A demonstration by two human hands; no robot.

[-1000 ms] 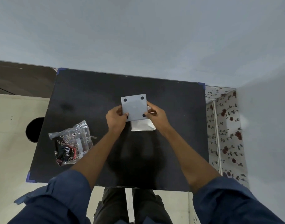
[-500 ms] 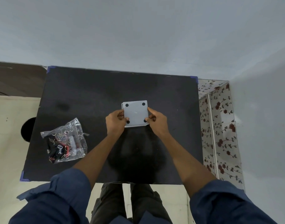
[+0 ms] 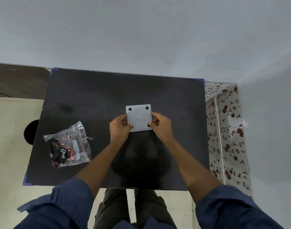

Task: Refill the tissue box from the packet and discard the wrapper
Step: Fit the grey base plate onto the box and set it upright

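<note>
**Inspector:** Item one — the tissue box (image 3: 139, 117). It sits upside down near the middle of the black table (image 3: 95, 96), grey base plate uppermost with four dark round feet at its corners. Both hands are on it: the left hand (image 3: 119, 129) has its fingers closed on the left edge of the base, the right hand (image 3: 161, 125) likewise on the right edge, thumbs pressing at the near corners.

**Assistant:** Handling?

**Inspector:** In my judgement, a rigid plastic shell, light and smooth-sided, so apt to slip if pinched at the faces. The sound hold is at opposite edges of the base, as now. The plate looks seated square on the body, which I read as the base being pressed home (or about to be pulled off; I cannot tell which from this view).

**Assistant:** Contents?

**Inspector:** Not visible — the base covers the opening, so whether tissues are inside cannot be confirmed.

**Assistant:** And the packet?

**Inspector:** The wrapper (image 3: 69, 145) lies well apart to the left, near the table's left edge, untouched. Clear crinkled film with black and red print; it looks slack and flattened, though I cannot rule out a few sheets within. Soft, weightless stuff — bunch it in one fist to carry. It is not yet discarded; no bin is identifiable.
</note>
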